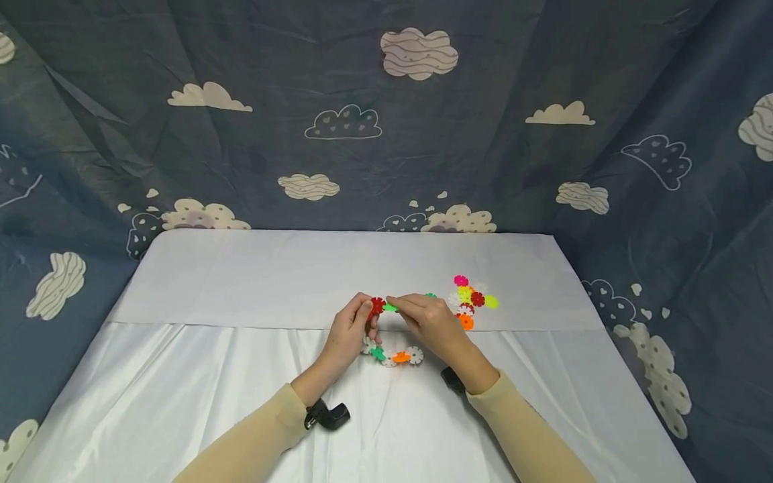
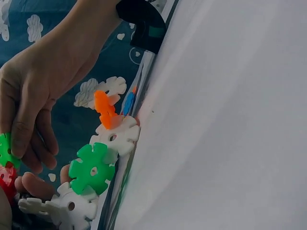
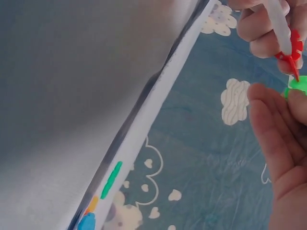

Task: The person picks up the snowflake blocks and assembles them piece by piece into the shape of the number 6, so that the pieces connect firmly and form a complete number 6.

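My left hand [image 1: 347, 332] grips one end of a chain of interlocking plastic flower discs, with a red disc [image 1: 377, 306] at its fingertips. Between thumb and fingers, my right hand [image 1: 437, 325] pinches a bright green disc [image 1: 390, 308] against the red one. In the right wrist view the green disc [image 3: 298, 86] meets the edge of the red disc [image 3: 296, 48]; whether their slots are engaged I cannot tell. Below the hands hangs the rest of the chain: white discs [image 1: 415, 355], a darker green disc [image 2: 92, 168] and an orange disc [image 2: 104, 109].
A loose group of flower discs in several colours, including a red disc [image 1: 478, 299] and an orange disc [image 1: 466, 322], lies right of the right hand. A green disc [image 1: 430, 295] shows just behind that hand. White cloth covers the table [image 1: 241, 282]; a cloud-patterned curtain [image 1: 272, 154] surrounds it.
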The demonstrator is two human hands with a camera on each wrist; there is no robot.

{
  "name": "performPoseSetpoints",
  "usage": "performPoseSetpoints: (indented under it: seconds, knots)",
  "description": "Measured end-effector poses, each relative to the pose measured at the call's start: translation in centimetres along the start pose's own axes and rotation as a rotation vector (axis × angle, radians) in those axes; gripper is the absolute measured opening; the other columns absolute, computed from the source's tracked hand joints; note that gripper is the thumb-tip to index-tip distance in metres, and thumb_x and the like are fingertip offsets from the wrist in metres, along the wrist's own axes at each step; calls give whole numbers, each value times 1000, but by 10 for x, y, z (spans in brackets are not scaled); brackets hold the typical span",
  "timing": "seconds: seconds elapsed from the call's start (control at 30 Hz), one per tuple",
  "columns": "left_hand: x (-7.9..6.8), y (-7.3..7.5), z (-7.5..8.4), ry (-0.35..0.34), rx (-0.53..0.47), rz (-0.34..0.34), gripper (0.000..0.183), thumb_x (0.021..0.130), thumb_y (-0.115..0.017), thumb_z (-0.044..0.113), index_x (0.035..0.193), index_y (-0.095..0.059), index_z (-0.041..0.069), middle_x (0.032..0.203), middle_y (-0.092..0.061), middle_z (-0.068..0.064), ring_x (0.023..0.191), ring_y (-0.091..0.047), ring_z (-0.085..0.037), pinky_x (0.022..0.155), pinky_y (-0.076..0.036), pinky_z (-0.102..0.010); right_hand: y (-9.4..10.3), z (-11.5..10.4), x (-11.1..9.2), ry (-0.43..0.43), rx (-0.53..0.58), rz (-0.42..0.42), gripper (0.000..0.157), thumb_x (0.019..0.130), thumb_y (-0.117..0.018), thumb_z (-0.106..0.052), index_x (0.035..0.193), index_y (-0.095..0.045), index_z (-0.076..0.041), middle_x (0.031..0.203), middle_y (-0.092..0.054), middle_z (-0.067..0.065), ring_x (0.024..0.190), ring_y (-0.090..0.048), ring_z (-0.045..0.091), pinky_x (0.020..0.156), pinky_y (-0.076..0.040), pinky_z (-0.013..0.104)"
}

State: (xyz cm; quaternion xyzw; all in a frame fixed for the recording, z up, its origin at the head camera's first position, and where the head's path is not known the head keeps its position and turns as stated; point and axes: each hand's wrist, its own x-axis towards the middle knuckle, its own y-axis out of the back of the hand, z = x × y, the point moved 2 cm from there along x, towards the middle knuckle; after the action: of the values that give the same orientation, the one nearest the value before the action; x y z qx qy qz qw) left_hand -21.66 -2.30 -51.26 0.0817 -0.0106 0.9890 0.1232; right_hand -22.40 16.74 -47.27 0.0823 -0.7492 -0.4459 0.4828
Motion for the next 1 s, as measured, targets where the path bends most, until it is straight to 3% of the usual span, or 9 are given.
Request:
performPoseSetpoints:
  seconds: [0.17, 0.3, 0.47, 0.6, 0.7, 0.77, 0.83, 1.0]
  knots:
    - [0, 0, 1, 47, -48, -28, 30, 117, -41, 28, 104, -54, 4, 80, -53, -7, 61, -62, -16, 65, -64, -32, -2, -3, 3, -38, 44, -29, 38, 83, -86, 6, 120, -80, -4, 102, -83, 8, 92, -82, 21, 80, -65, 30]
    - [1, 0, 0, 89, -53, -27, 30, 117, -39, 28, 106, -53, 4, 82, -55, -5, 63, -62, -15, 66, -63, -29, -3, -1, 4, -75, 19, -76, 41, 84, -86, 2, 123, -79, -4, 104, -83, 8, 94, -81, 20, 82, -65, 30]
    - [3, 0, -5, 162, -142, -18, 27, 118, -38, 27, 123, -53, 5, 84, -55, -3, 66, -58, -12, 66, -61, -27, 1, 14, 4, -142, -51, -185, 47, 88, -86, -5, 134, -73, -3, 111, -82, 8, 100, -80, 22, 87, -65, 34]
    - [4, -1, -7, 186, -210, -30, 33, 117, -42, 29, 130, -53, 1, 83, -52, -2, 67, -54, -12, 67, -62, -29, 23, 41, 0, -367, -67, -324, 43, 95, -81, -12, 136, -72, -7, 111, -81, 8, 95, -78, 22, 85, -65, 38]
    - [3, 0, -7, 199, -190, -42, 40, 114, -51, 34, 128, -55, -4, 79, -53, -1, 65, -61, -13, 70, -64, -31, 45, 68, -11, -599, -60, -400, 37, 97, -79, -17, 133, -74, -9, 106, -80, 8, 83, -72, 20, 78, -63, 39]
    - [3, 1, -7, 215, -157, -41, 41, 111, -58, 35, 125, -58, -3, 77, -53, -1, 64, -66, -15, 72, -64, -31, 55, 84, -20, -702, -62, -427, 36, 98, -79, -21, 132, -75, -8, 99, -78, 7, 77, -65, 19, 73, -58, 37]
    - [2, 1, -7, 237, -132, -29, 36, 108, -64, 36, 124, -62, 3, 76, -54, -1, 62, -68, -17, 72, -64, -30, 58, 94, -27, -763, -56, -454, 39, 98, -78, -25, 132, -74, -8, 94, -75, 7, 74, -61, 19, 70, -53, 34]
    - [1, 1, -8, 260, -107, -10, 27, 104, -71, 34, 120, -67, 12, 76, -54, 0, 60, -63, -16, 68, -58, -25, 37, 99, -32, -756, -50, -557, 50, 98, -77, -39, 140, -70, -12, 82, -65, 1, 71, -54, 17, 64, -42, 29]
